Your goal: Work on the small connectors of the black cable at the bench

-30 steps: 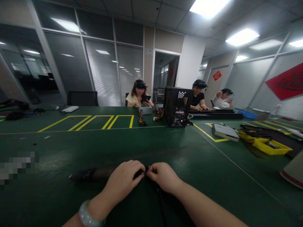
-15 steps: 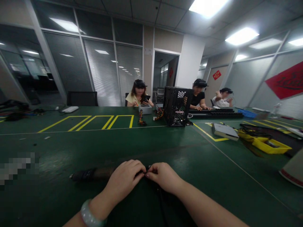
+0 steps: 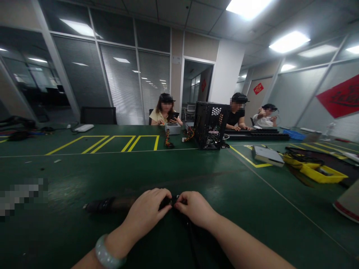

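Observation:
A dark, long-bodied electric screwdriver (image 3: 120,203) lies sideways on the green table, its narrow metal tip pointing left. My left hand (image 3: 151,205) is closed around its rear part and hides that end. Close beside it, my right hand (image 3: 195,209) pinches the black connector end of a cord, mostly covered by the fingers. A small gap shows between the fingertips of both hands, with a tiny shiny bit at the left ones. From under my right hand the black cord (image 3: 193,239) runs down toward me.
Across the table (image 3: 126,168) stand a black computer case (image 3: 211,125) and a power supply (image 3: 172,129) with wires. A silver flat box (image 3: 267,155) and a yellow tray (image 3: 322,173) lie to the right, near a pale container (image 3: 349,200). Several people sit opposite.
My right fingertips have drawn slightly rightward from the left ones, so a narrow gap now shows between them. The screwdriver stays in place.

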A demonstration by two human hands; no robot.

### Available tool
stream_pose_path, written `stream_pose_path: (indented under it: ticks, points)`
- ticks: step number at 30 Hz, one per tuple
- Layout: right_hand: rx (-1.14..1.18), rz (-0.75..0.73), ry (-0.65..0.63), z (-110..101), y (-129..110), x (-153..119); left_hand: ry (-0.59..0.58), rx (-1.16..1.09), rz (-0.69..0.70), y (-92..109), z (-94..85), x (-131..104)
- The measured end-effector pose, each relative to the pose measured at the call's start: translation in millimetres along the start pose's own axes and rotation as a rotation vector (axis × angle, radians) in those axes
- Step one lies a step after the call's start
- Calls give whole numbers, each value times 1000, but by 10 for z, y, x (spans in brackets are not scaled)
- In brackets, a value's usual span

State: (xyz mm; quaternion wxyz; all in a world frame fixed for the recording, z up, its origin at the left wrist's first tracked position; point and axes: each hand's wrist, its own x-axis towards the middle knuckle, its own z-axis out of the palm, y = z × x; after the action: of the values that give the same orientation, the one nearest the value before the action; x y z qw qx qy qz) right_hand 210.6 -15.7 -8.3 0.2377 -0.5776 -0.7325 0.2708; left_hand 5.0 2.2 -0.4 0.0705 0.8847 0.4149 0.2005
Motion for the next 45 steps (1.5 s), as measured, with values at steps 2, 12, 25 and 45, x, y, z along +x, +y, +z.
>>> stream_pose_path:
  ticks: [2, 12, 25, 45]
  points:
    - [9, -1, -3, -6, 2, 1, -5, -3, 9, -1, -4, -1]
    - [-9, -23, -28, -40, 45, 37, -16, -9, 93, 20, -24, 10]
    - [5, -59, -42, -46, 49, 37, -4, -20, 99, 23, -37, 0]
    - [53, -46, -80, -36, 18, 40, 55, 13, 58, 56, -50, -33]
